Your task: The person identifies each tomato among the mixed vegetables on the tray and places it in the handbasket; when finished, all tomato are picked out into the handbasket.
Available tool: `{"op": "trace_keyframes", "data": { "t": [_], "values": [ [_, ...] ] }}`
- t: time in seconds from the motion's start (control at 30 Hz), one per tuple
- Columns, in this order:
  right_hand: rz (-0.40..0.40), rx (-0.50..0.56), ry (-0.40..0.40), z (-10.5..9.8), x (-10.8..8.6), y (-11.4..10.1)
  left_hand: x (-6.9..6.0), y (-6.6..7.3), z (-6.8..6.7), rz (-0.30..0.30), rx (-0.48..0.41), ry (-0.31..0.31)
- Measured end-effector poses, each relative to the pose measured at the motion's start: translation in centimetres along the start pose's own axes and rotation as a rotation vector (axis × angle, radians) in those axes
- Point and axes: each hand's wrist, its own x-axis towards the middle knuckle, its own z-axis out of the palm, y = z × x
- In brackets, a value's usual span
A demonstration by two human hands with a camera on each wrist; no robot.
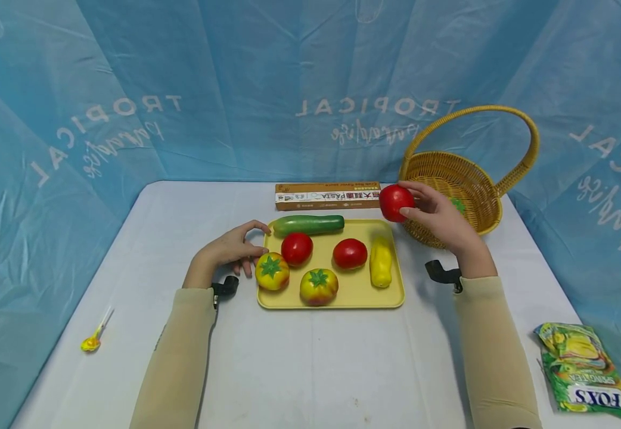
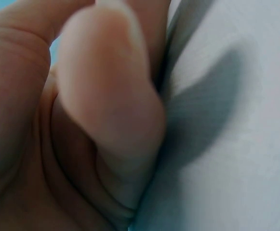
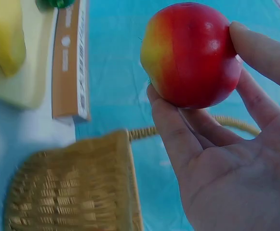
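My right hand (image 1: pixel 439 217) pinches a red, partly yellow tomato-like fruit (image 1: pixel 396 202) between thumb and fingers, in the air at the wicker basket's (image 1: pixel 490 199) near left side. In the right wrist view the fruit (image 3: pixel 193 55) sits at the fingertips of the hand (image 3: pixel 236 168). My left hand (image 1: pixel 230 247) rests at the left edge of the yellow tray (image 1: pixel 361 298), fingers loosely bent, beside a yellow-red fruit (image 1: pixel 272 271). The left wrist view has the hand (image 2: pixel 106 96) close up, with no object between its fingers. Something green (image 1: pixel 458 204) lies in the basket.
On the tray lie a green cucumber (image 1: pixel 310 224), red fruits (image 1: pixel 297 249) (image 1: pixel 350 254), another yellow-red fruit (image 1: pixel 319 287) and a yellow vegetable (image 1: pixel 381 262). Behind it stands a pasta box (image 1: pixel 326 196). A lollipop (image 1: pixel 92 342) lies far left, a green snack bag (image 1: pixel 586 372) far right.
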Motion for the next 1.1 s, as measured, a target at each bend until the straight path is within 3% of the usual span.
{"op": "trace_keyframes", "data": {
  "t": [0.27, 0.53, 1.1],
  "values": [
    [0.069, -0.021, 0.143, -2.5, -0.8, 1.1, 0.0, 0.0, 0.0, -0.008, -0.011, -0.004],
    [0.094, -0.019, 0.266, -3.6, -0.4, 2.4, 0.0, -0.1, -0.1, -0.005, -0.018, -0.011],
    [0.142, -0.027, 0.295, -3.7, 0.4, 3.9, 0.2, -0.4, -0.1, 0.021, -0.034, -0.015]
  ]
}}
